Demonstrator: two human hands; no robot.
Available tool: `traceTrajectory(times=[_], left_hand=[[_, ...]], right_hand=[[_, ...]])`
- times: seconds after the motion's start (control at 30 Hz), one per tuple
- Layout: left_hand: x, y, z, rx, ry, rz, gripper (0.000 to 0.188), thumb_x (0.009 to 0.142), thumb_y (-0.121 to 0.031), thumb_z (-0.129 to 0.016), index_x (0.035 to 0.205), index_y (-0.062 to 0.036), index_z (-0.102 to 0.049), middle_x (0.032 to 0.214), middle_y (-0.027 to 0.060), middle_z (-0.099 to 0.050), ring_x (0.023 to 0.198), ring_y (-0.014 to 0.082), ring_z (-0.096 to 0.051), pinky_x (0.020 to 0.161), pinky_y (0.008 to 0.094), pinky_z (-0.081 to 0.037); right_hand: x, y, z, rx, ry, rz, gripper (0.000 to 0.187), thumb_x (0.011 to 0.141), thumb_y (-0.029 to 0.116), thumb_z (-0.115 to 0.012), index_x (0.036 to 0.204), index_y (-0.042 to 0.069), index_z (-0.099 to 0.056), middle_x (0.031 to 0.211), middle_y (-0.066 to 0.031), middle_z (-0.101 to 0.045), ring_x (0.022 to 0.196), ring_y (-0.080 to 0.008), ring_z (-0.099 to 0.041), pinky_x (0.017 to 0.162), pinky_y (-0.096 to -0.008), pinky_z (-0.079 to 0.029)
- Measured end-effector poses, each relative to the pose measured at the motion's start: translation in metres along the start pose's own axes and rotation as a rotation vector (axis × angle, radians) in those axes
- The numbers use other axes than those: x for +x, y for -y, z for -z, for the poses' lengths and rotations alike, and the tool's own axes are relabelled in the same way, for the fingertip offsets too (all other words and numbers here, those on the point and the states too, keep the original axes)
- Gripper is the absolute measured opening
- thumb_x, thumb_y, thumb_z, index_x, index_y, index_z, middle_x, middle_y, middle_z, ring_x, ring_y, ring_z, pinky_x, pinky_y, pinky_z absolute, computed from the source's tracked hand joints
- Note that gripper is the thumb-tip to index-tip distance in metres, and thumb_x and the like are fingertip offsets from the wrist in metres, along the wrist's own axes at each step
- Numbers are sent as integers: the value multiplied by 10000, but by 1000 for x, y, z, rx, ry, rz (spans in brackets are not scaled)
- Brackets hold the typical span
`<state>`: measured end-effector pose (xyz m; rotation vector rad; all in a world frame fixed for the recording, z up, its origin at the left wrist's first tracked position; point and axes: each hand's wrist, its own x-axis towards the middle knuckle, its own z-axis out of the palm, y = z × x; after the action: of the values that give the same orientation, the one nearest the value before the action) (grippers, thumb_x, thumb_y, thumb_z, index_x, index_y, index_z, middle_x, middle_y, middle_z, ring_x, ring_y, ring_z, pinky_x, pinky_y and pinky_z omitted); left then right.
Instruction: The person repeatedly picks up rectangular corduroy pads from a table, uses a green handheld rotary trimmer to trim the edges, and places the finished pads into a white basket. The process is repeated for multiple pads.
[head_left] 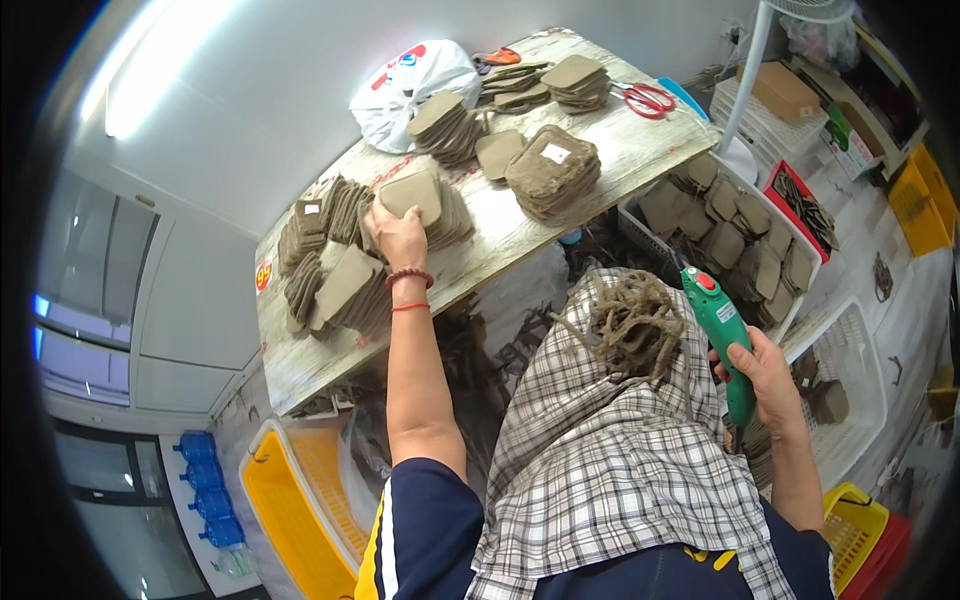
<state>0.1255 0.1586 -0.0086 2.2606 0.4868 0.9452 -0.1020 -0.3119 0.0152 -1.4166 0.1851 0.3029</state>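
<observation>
My left hand (pixel 398 238) reaches onto the table and grips the near-left side of a stack of grey-brown square pads (pixel 412 194) with rounded corners. How many pads its fingers hold is hidden. Over at the right, my right hand (pixel 768 370) is wrapped around a green handheld power tool (pixel 722 325) with a red button and a dark narrow tip pointing up and away. A tangle of brown fibrous strips (pixel 640 325) lies on the checked apron (pixel 620 450) across my lap.
More pad stacks (pixel 553 172) fill the table (pixel 640 150), along with a white plastic bag (pixel 415 90) and red-handled scissors (pixel 648 101). Right of the table, a white basket (pixel 805 285) holds loose pads. A yellow crate (pixel 295 510) stands at lower left, a fan pole (pixel 748 75) at upper right.
</observation>
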Motion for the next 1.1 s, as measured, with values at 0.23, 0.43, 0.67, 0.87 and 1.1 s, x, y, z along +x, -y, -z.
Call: traceTrajectory(times=[0.23,0.43,0.67,0.87,1.1], left_hand=[[-56,-103,-25,259,3,-703,540,751,-290,-751,1214,-73,-579,1296,154,-513,1239,305,-431,1022,454,-308],[-72,-127,-74,285,465,-744,517,826,-363,-632,1205,-21,-550,1219,200,-567,1172,350,-508,963,456,-391],[-47,-141,-69,310,470,-725,265,842,-131,-530,1078,-46,-617,934,188,-669,860,337,-626,815,426,-469],[-82,-155,-27,-1378,289,210,238,885,-18,-553,1113,45,-582,1001,94,-656,867,170,-629,749,303,-525],[-171,-188,-33,-1863,424,838,360,880,-44,-642,1217,-38,-517,1162,78,-598,1074,232,-584,920,411,-517]], right_hand=[[-4,-11,4,-45,-76,-22,427,890,355,-655,1087,-1,-527,899,-57,-610,764,-101,-554,708,-255,-472],[5,-14,-3,-96,-68,-8,440,912,403,-617,1093,14,-521,869,-48,-575,720,-96,-533,651,-249,-457],[15,-6,-10,-311,-27,85,392,930,348,-592,1089,-7,-543,816,-41,-588,688,-109,-572,640,-265,-457],[12,12,-36,-238,-87,223,413,929,339,-596,1128,-20,-548,781,-31,-590,642,-94,-562,588,-257,-455],[8,14,-51,-255,-177,277,440,920,328,-622,1160,-32,-541,783,-32,-605,609,-84,-546,548,-243,-446]])
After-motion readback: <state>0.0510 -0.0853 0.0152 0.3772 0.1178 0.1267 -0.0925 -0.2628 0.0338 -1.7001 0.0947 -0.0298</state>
